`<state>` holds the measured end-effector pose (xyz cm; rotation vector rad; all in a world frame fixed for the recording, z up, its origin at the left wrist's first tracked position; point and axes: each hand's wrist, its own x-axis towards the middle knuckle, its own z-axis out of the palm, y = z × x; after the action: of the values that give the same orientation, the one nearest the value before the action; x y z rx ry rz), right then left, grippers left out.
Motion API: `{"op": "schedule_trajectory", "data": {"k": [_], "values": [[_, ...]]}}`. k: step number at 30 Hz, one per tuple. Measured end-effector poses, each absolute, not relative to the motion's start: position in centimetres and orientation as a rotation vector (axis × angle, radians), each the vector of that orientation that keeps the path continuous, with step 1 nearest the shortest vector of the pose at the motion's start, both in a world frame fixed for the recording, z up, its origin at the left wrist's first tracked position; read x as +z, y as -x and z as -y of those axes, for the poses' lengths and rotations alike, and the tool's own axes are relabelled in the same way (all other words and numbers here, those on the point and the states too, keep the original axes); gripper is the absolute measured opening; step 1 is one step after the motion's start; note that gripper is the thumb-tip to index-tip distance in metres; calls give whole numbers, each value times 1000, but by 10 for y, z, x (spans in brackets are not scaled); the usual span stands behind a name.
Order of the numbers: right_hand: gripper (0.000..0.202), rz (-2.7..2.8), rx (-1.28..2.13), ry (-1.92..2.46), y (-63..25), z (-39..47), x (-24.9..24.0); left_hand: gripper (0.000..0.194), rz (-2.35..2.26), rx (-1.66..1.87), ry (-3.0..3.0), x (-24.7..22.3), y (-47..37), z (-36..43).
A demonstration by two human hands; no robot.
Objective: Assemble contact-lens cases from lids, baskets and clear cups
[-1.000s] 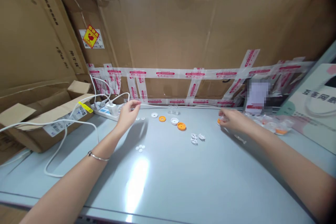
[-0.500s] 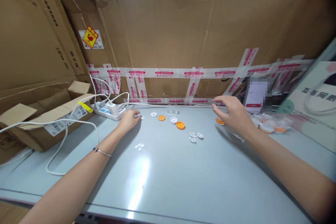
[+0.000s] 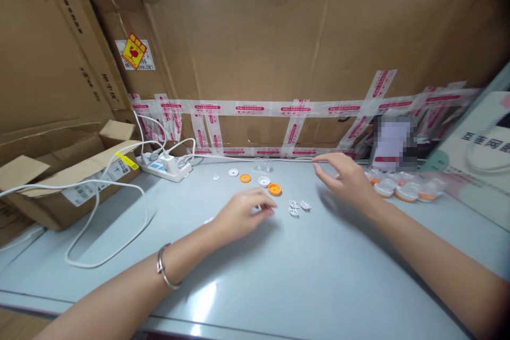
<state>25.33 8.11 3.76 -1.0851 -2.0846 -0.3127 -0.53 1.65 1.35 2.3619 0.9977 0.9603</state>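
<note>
My left hand [image 3: 243, 215] hovers over the middle of the table, its thumb and index finger slightly apart with nothing visible between them. Just beyond it lie an orange round cup [image 3: 274, 189] and a white round cup [image 3: 263, 182]. Several white slotted plastic pieces [image 3: 294, 205] are grouped to the right of its fingertips. My right hand [image 3: 342, 178] is raised farther right, thumb and fingers spread, holding nothing I can see. An orange ring [image 3: 245, 178], a white ring [image 3: 233, 172] and a small white knobbed disc [image 3: 215, 177] lie farther back. My left forearm mostly covers some small white discs.
Several clear-domed orange and white pieces [image 3: 406, 192] sit at the right, before a phone [image 3: 392, 143]. Clear domes [image 3: 263, 165] rest near the back cardboard [image 3: 255, 53]. At the left are a power strip [image 3: 169, 170], white cables and an open carton [image 3: 75, 180].
My left hand has moved right and nearer, away from the small knobbed disc. My right hand has shifted slightly left, and the orange piece beneath it is no longer visible.
</note>
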Motion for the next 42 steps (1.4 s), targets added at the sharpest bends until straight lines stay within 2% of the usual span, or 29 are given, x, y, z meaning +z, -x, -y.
{"op": "schedule_trajectory", "data": {"k": [5, 9, 12, 14, 17, 23, 28, 32, 37, 42], "values": [[17, 2160, -246, 1084, -250, -80, 33, 16, -882, 703, -2456, 6, -10, 0], [16, 2196, -219, 1059, -248, -78, 31, 17, -963, 783, -2382, 7, -2, -10], [16, 2212, -196, 1041, -245, -76, 30, 24, -1297, 921, -2391, 8, 14, -29], [16, 2214, -190, 1024, -244, -75, 30, 31, -1670, 818, -2467, 5, 27, -45], [16, 2220, -179, 1002, -242, -74, 29, 39, -1868, 727, -2428, -4, 45, -66], [16, 2239, -162, 971, -240, -72, 28, 20, -1954, 603, -2470, -13, 53, -78], [16, 2245, -157, 950, -240, -71, 27, 17, -1962, 626, -2527, -5, 51, -75], [15, 2251, -147, 944, -240, -70, 28, 18, -1788, 687, -2633, 8, 41, -57], [15, 2269, -125, 920, -238, -70, 26, 21, -859, 696, -2792, 24, 19, -22], [15, 2310, -108, 918, -235, -68, 25, 21, -719, 588, -2832, 23, 16, -13]]}}
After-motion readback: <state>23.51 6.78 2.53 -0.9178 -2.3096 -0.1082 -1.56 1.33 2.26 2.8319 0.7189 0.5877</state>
